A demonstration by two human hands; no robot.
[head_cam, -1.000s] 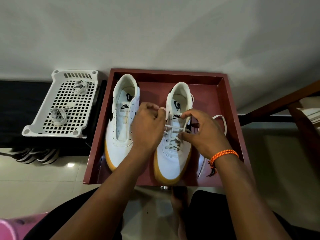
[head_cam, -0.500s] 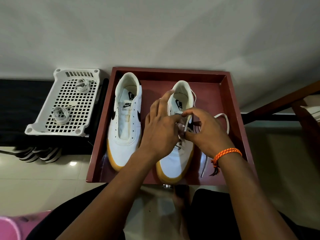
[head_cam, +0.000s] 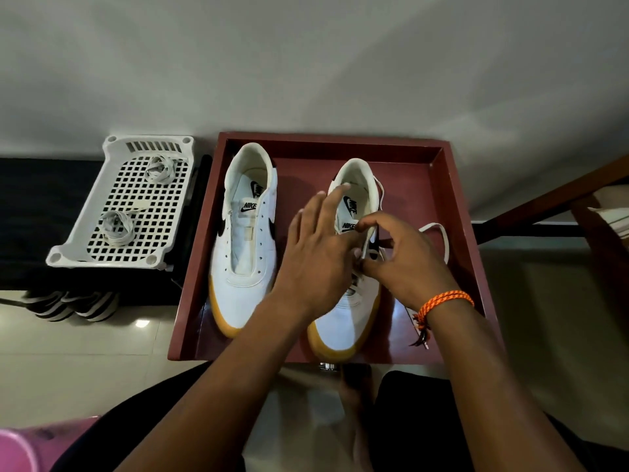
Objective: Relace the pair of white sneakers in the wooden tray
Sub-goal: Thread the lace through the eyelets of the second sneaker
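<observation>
Nearest, both forearms reach in over the wooden tray (head_cam: 456, 185). The left hand (head_cam: 316, 253) is spread, fingers straight, lying across the right sneaker (head_cam: 343, 321), fingertips over its tongue. The right hand (head_cam: 405, 260), an orange bracelet (head_cam: 446, 301) at its wrist, pinches the white lace (head_cam: 369, 240) at the eyelets; a loop of the lace trails toward the tray's right wall. Just beside it sits the left sneaker (head_cam: 243, 253), unlaced. Farther left, a white plastic basket (head_cam: 85, 257) carries two coiled laces (head_cam: 117, 228).
</observation>
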